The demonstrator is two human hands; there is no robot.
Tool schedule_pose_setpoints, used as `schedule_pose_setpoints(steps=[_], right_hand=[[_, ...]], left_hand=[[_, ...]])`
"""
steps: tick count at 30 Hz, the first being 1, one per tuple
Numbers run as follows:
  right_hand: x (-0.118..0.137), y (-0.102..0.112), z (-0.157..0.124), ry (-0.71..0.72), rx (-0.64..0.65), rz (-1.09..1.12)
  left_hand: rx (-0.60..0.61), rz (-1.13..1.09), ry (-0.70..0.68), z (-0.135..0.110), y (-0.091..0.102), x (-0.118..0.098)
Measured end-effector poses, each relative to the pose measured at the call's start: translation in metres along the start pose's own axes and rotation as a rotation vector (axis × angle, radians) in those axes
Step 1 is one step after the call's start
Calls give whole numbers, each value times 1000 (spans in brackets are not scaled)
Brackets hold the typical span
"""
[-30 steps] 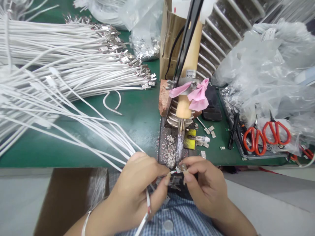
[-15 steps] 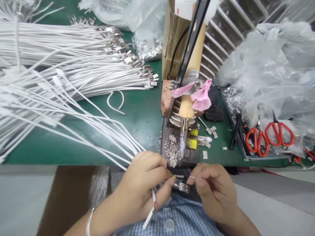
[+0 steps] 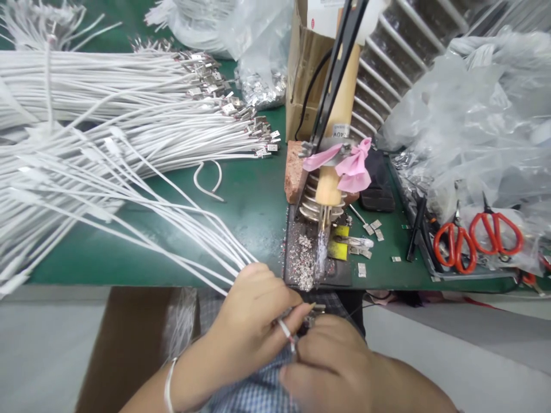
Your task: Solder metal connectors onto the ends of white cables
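- Left hand (image 3: 258,312), back upward, fingers curled: grip pinching thin, smooth white cables (image 3: 236,256), fanning far-left across the green surface (image 3: 258,195).
- Right hand (image 3: 333,361) bent inward beside a cable end (image 3: 284,328); cannot tell its grip.

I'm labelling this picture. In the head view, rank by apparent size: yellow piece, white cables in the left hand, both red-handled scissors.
1. White cables, held in the left hand
2. Red-handled scissors, two pairs, too alike to rank
3. Yellow piece
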State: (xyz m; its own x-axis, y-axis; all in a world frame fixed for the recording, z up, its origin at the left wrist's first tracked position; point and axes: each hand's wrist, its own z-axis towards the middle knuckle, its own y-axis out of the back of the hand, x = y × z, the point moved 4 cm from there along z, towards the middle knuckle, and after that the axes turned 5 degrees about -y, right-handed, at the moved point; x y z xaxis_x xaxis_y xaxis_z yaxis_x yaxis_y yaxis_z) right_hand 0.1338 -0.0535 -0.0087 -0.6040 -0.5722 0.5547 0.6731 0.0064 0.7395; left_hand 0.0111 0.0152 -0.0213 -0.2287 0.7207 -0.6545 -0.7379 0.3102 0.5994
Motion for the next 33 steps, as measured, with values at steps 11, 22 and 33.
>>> schedule_pose_setpoints(steps=[11, 22, 33], right_hand=[[-30, 24, -16, -240, -78, 435], [-44, 9, -28, -465, -226, 717], [-45, 10, -23, -506, -222, 645]], left_hand=[[56, -171, -75, -5, 10, -1], [69, -136, -66, -5, 7, 1], [20, -47, -124, -8, 6, -2]])
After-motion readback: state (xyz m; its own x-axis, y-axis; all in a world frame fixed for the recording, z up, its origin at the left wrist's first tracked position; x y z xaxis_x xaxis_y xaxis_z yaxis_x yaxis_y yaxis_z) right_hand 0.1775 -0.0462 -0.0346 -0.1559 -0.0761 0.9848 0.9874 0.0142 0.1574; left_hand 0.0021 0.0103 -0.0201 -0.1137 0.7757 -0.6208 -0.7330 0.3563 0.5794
